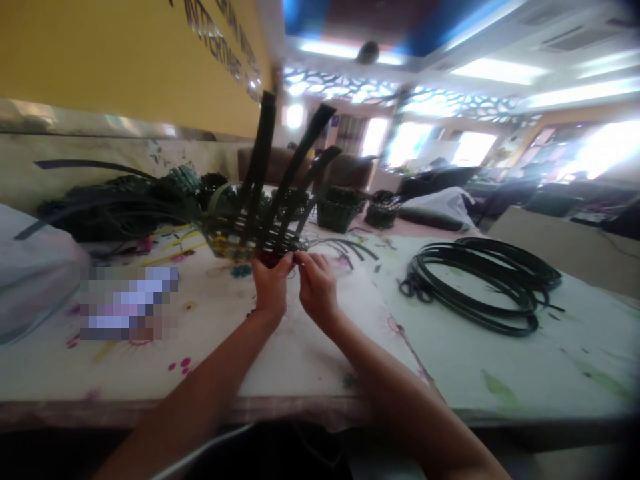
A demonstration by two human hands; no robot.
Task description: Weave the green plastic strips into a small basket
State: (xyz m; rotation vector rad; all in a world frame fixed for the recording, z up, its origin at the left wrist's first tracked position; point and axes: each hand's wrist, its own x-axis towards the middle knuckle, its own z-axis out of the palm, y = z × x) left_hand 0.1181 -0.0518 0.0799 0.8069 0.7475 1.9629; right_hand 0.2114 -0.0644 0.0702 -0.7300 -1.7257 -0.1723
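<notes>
Lettering is running across the yellow wall ahead on your left: one line is seemingly reading INTERTWINE, while the line above is running off the top, too smeared to make out. Below, you are working on a partly woven piece of dark strips, which is resting in front of you over the flowered tablecloth, its long ends spreading upward and leftward. Your left hand is pinching its near edge, fingers drawn narrow; your right hand is pinching just beside, fingertips meeting the left ones, though blur is hiding exactly which strip they are gripping. Left of it, pixelation is covering an item, so any print is staying unreadable. Coiled strips are lying to your right, black scissors beside them.
</notes>
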